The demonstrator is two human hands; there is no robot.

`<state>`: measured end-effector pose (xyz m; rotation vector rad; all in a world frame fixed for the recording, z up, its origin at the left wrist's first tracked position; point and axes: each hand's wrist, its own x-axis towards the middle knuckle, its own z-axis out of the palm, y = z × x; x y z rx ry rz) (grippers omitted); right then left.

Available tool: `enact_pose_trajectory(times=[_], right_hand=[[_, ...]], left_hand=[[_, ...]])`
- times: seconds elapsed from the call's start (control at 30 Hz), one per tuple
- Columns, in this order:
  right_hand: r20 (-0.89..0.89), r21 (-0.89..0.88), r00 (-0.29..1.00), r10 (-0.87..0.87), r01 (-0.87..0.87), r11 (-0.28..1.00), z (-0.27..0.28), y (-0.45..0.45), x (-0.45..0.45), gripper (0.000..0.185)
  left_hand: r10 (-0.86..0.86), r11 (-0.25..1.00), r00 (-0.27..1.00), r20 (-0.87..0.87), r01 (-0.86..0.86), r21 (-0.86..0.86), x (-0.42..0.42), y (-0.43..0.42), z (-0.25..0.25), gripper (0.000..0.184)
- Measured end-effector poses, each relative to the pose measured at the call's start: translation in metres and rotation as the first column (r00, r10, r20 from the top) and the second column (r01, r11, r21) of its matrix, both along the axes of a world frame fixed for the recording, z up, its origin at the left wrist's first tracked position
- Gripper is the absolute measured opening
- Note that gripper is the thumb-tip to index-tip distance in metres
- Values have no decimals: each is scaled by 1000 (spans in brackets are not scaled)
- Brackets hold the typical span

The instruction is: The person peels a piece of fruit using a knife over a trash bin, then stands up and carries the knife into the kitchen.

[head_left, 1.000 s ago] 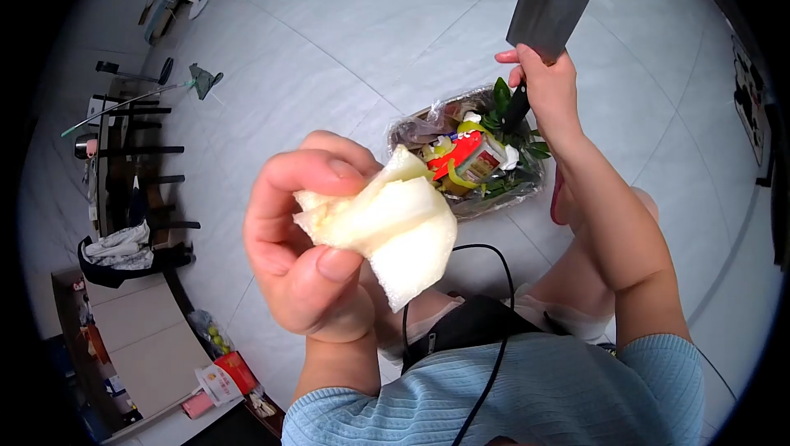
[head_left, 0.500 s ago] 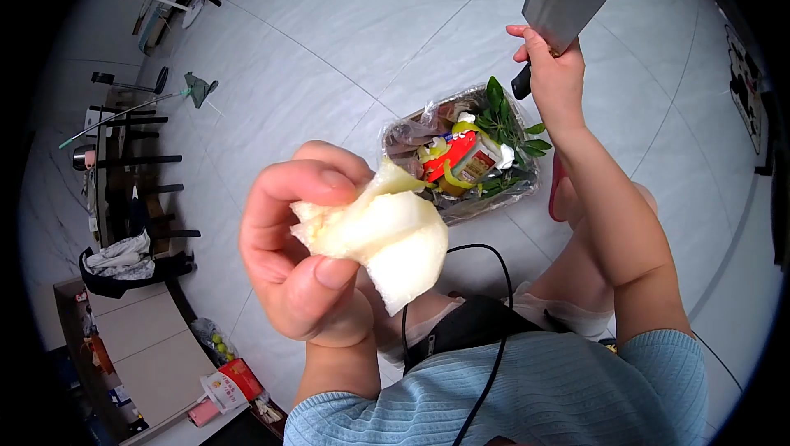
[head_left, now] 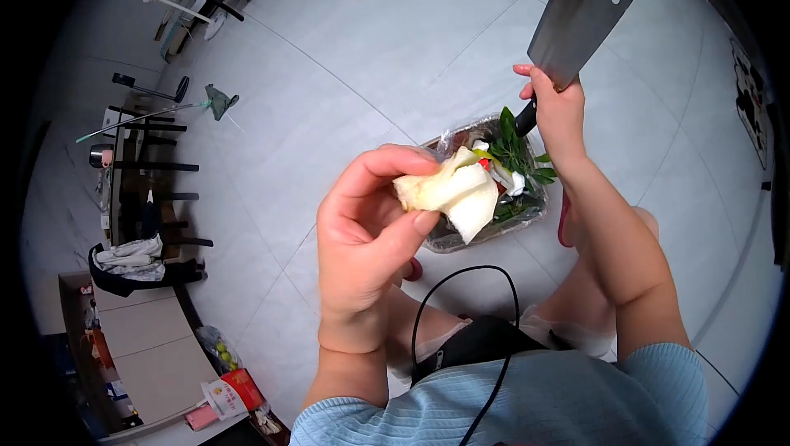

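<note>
Pinched between the thumb and fingers of my left hand [head_left: 358, 240] is a pale, cream-white fruit core [head_left: 461, 195] with uneven cut faces. From this viewpoint it covers part of a plastic-lined waste bin [head_left: 485, 240] on the floor. My right hand [head_left: 561, 121] is wrapped round the black handle of a cleaver [head_left: 580, 22]. Its broad blade points up and away from me, to the right of the bin. Green leaves [head_left: 512, 150], yellow-green peel and white scraps lie in the bin.
A black cord [head_left: 428, 298] loops over my lap. To the left are a mop [head_left: 220, 102], dark chair legs, a chair draped with cloth [head_left: 132, 258] and a cabinet [head_left: 156, 347]. A bag of green fruit [head_left: 220, 349] and a red box [head_left: 243, 388] stand beside the cabinet.
My left hand has moved right and farther from the camera with the fruit core, which now overlaps the bin in view. The cleaver stays in my right hand, its blade tilted slightly differently.
</note>
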<state>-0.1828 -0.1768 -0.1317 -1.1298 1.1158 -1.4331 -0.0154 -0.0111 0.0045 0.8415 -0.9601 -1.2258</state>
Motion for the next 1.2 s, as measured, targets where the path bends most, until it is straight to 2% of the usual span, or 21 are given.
enact_pose_trajectory(times=[0.07,0.13,0.2,0.33,0.4,0.43,0.47,0.53,0.6,0.67,0.8,1.2], right_hand=[[0,-10,1000,14,-14,1000,-2,2,0,23],[5,13,999,33,-33,999,1,3,1,23],[15,6,999,35,-35,999,1,4,2,22],[46,-15,998,45,-45,999,-3,3,3,20],[41,19,997,65,-66,998,-1,6,4,17],[33,57,996,80,-82,995,0,8,4,14],[37,53,996,82,-84,995,0,8,5,14],[9,65,994,106,-107,992,-3,8,5,13],[16,66,993,114,-115,991,-4,8,6,13],[18,70,992,123,-124,990,-5,7,8,13],[42,71,990,132,-135,988,-3,8,9,15],[48,93,988,149,-153,984,-4,9,8,15]], left_hand=[[3,997,994,112,5,-74,-1,-2,-2,34],[5,996,989,151,9,-91,-1,-4,-3,33],[46,992,953,300,-9,-123,0,-4,-4,33],[68,998,946,316,-58,-39,-2,-4,0,31],[-20,976,998,68,5,219,7,-13,-11,35],[-62,965,997,-49,72,251,15,-18,-23,37],[-61,966,997,-46,70,248,19,-23,-32,37],[-120,943,911,-396,229,242,23,-32,-45,35],[-94,939,890,-446,228,256,26,-37,-56,34],[-109,913,805,-582,313,262,27,-41,-60,34],[-93,905,808,-582,313,288,24,-40,-56,34],[-179,901,771,-611,378,212,15,-35,-55,32]])
